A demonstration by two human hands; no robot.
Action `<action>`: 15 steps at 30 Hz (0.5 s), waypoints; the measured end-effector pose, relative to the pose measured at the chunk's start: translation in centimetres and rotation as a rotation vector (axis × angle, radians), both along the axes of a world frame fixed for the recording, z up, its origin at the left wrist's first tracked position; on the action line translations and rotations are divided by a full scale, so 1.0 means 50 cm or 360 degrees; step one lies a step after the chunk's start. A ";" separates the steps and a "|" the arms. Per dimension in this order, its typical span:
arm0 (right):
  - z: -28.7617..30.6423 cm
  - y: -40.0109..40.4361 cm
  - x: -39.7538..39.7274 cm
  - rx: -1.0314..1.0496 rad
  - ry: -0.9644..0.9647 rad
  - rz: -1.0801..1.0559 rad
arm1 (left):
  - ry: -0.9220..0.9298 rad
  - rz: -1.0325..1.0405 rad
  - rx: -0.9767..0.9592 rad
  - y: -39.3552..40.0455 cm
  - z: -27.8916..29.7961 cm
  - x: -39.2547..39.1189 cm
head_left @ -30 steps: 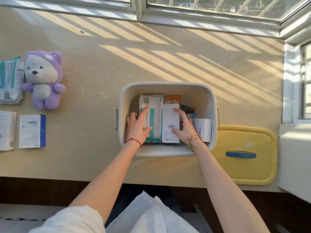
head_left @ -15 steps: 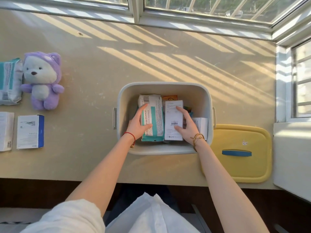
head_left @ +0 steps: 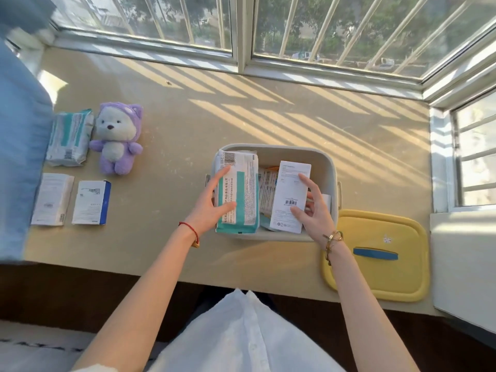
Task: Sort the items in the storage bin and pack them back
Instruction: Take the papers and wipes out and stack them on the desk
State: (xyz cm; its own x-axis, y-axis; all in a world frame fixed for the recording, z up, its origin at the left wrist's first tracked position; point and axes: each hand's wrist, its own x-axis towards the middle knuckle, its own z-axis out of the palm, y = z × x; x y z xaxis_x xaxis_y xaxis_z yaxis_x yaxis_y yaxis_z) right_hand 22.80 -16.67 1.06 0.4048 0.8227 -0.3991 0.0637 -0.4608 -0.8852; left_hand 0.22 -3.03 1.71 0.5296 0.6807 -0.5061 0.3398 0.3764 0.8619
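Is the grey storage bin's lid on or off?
Off: the yellow lid lies flat on the table right of the open grey storage bin.

The bin (head_left: 273,153) looks like smooth matt plastic, pale grey. Over its left edge, the pack (head_left: 243,189) has a soft, faintly glossy film wrapper; the box (head_left: 288,196) above the bin's right half is matt white card. Right of the bin, the lid (head_left: 381,277) is smooth yellow plastic. Far left of the bin, the toy (head_left: 116,138) is fuzzy plush. The counter (head_left: 174,108) is matt, scuffed and speckled.
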 end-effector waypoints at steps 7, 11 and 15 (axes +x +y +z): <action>0.097 -0.015 -0.072 0.0123 0.0016 0.0149 | -0.0119 0.0172 0.0020 -0.063 0.110 -0.119; 0.134 -0.007 -0.128 0.0159 0.0048 0.0299 | -0.0166 0.0343 0.0040 -0.097 0.147 -0.194; 0.157 0.026 -0.200 0.0182 0.0063 0.0432 | -0.0195 0.0462 0.0116 -0.108 0.169 -0.272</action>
